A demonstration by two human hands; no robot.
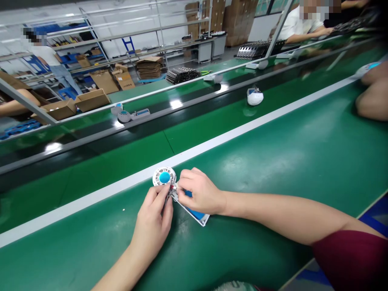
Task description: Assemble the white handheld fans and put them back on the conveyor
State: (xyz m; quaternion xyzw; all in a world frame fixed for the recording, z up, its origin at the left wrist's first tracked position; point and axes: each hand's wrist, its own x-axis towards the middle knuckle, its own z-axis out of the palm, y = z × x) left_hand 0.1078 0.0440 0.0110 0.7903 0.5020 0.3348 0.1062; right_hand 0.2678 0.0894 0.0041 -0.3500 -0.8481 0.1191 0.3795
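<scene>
A white device with a round, vented head and a blue disc lies on the green work surface. Its rectangular body with a blue panel extends toward the lower right. My left hand is closed at the joint between head and body, pinching a small part too hidden to name. From the right, my right hand reaches over the body, its fingers pinched at the same joint. Something small, red and white shows between the two hands, but what the right fingertips grip is unclear.
Beyond a white rail runs a green conveyor with a white unit on it. More units lie farther left. Open cardboard boxes stand behind. Another person's hand is at the right edge.
</scene>
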